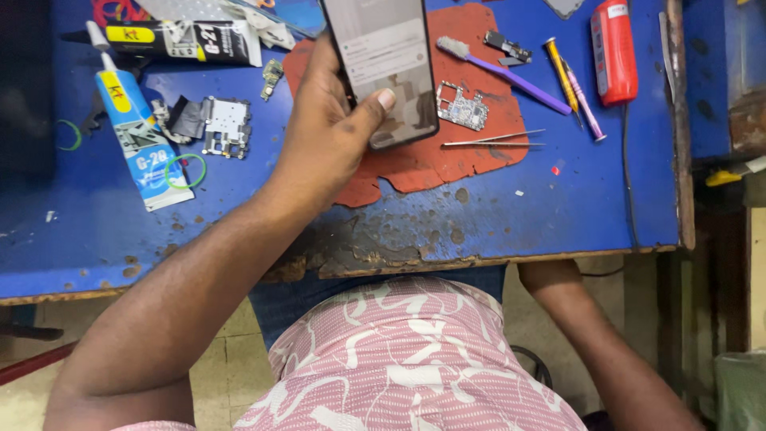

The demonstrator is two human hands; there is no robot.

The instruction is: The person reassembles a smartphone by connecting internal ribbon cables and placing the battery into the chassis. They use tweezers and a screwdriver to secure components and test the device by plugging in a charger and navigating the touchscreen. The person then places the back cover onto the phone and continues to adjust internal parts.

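Observation:
My left hand point(327, 132) grips a dark smartphone point(387, 64) with its lit screen facing up, thumb pressed on the lower screen. It hovers above a worn red mat point(447, 160) on the blue workbench point(558, 207). A small circuit board point(463, 106) lies on the mat just right of the phone, with tweezers point(495, 141) below it. My right forearm point(606, 343) drops below the bench's front edge; the hand itself is out of sight.
A purple-handled brush point(511, 73), two screwdrivers point(573, 84) and a red device point(614, 49) lie at the right. Two glue tubes point(140, 132) point(187, 40), a metal shield plate point(226, 126) and small parts sit at the left. The bench's front edge is chipped.

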